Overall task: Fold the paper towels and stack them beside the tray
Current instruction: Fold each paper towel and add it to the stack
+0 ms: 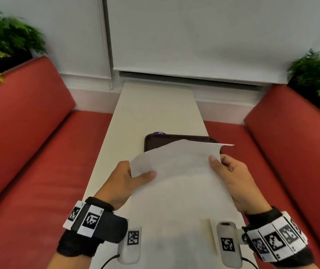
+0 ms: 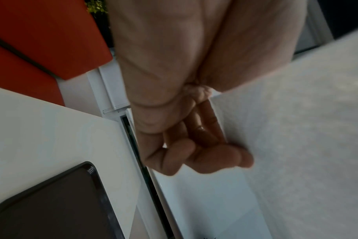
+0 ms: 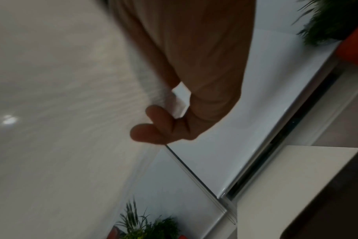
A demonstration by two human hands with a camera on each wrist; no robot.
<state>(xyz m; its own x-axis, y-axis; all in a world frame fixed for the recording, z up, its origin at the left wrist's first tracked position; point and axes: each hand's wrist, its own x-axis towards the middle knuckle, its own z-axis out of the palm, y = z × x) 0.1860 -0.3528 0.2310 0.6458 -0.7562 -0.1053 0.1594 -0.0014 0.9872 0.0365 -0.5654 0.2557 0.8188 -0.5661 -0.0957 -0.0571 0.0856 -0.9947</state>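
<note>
paper towel: white, unfolded, lifted above table | tray: dark, flat, partly hidden behind towel

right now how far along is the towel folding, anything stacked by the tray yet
Done: nothing visibly; no folded stack shows beside the dark tray, though the raised sheet hides part of the table. In hand: one paper towel, pinched unfolded above the table by the left hand and right hand. Left: fold it, place it beside the tray. No other towels are in view.

A tray lay on the table, ahead of both hands. The paper towel hung before it, between left hand and right hand. Benches flanked the table.
</note>
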